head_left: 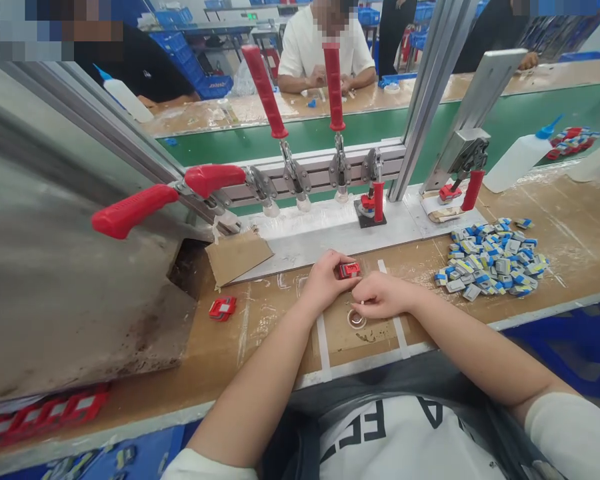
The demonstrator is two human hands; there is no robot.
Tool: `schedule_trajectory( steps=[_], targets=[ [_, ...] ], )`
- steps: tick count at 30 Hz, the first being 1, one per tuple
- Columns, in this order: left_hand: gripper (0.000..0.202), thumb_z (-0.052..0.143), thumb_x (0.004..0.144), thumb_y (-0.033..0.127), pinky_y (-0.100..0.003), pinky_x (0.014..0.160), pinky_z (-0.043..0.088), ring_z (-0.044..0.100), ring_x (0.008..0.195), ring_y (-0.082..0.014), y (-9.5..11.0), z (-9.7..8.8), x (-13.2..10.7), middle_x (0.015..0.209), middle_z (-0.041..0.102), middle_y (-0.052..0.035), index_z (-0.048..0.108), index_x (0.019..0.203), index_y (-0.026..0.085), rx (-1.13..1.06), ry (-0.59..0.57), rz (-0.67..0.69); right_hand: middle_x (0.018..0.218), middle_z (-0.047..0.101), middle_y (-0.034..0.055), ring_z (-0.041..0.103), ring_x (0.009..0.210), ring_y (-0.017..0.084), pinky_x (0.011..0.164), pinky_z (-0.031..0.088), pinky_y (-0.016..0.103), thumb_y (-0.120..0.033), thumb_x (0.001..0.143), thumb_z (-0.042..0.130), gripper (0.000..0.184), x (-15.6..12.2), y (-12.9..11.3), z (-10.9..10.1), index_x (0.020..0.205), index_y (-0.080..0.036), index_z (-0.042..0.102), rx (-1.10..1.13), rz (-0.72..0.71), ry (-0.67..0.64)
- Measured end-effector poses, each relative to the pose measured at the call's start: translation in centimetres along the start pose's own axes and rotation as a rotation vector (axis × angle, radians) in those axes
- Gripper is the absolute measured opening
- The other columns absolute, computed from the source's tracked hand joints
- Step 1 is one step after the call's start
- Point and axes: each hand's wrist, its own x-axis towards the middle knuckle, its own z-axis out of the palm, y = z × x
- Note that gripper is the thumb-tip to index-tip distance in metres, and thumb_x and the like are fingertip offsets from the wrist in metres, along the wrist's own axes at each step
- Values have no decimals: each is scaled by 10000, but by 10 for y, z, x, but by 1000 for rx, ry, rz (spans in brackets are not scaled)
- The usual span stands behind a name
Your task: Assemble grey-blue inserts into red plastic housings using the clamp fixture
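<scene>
My left hand (pixel 326 280) pinches a small red plastic part (pixel 349 270) just above the workbench. Right beside it, my right hand (pixel 383 295) is closed in a pinch, fingertips meeting near the red part; what it holds is too small to name. Below the hands a small round metal ring (pixel 356 319) lies on a taped cardboard patch (pixel 360 330). Another red part (pixel 223 308) lies on the bench to the left.
A pile of blue-and-grey small parts (pixel 493 265) sits at right. Red-handled toggle clamps (pixel 265 90) stand on a white fixture plate (pixel 330 230) behind the hands. A white squeeze bottle (pixel 520 157) stands far right. Other people sit across the green divider (pixel 290 133).
</scene>
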Motion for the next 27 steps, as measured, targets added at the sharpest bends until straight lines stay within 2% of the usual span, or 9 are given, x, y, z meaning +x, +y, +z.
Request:
schedule_trajectory(
  steps=[3,5,10,12,14,18,21,27],
  targets=[
    [244,829,742,253,-353,831,515,632,876,-203,-2,1,0,961,648,-30,707,949,217,-62,-5,9,536,501,-44,385,523,102,560,309,246,-318,864,646,351,-3,3,5,551,-214,527,20,-77,-169],
    [245,832,741,258,-351,829,513,631,876,-203,-2,1,0,961,647,-31,708,948,217,-73,-3,8,562,507,-40,378,537,105,565,300,250,-297,887,618,337,-2,4,5,572,-211,532,4,-101,-229],
    [286,836,731,271,-326,809,516,619,875,-193,2,-1,0,988,635,-20,708,983,225,-46,-2,-28,525,318,-65,266,525,102,560,247,279,-262,910,563,432,3,-2,1,527,-212,368,-29,-81,-194],
    [272,816,736,228,-308,786,511,612,859,-182,4,-1,0,991,628,-17,711,988,224,-50,-7,-38,530,273,-64,260,522,100,553,239,282,-301,932,540,468,5,-4,-1,532,-214,313,28,-49,-103],
    [266,806,741,211,-300,771,503,606,842,-174,4,-1,0,986,623,-18,715,992,220,-61,-12,-39,539,288,-54,274,524,100,546,241,282,-370,948,533,491,7,-3,-4,538,-216,312,92,2,44],
    [276,834,746,300,-302,752,494,598,823,-173,5,-1,0,960,609,-20,717,980,215,-70,-10,-41,543,314,-42,280,535,105,543,250,278,-536,925,562,539,9,0,-8,541,-215,362,164,152,324],
    [247,828,750,280,-302,753,493,597,817,-172,6,-2,-1,940,611,-13,710,958,219,-56,-10,-34,547,329,-43,290,543,106,545,268,272,-609,895,575,557,10,-1,-8,550,-211,392,212,220,414],
    [299,854,731,297,-313,776,496,606,845,-182,6,-3,-1,940,623,-8,705,980,224,-32,-9,-11,573,375,-39,350,578,120,588,318,276,-596,912,577,538,13,0,-5,576,-209,416,235,237,551]
  ],
)
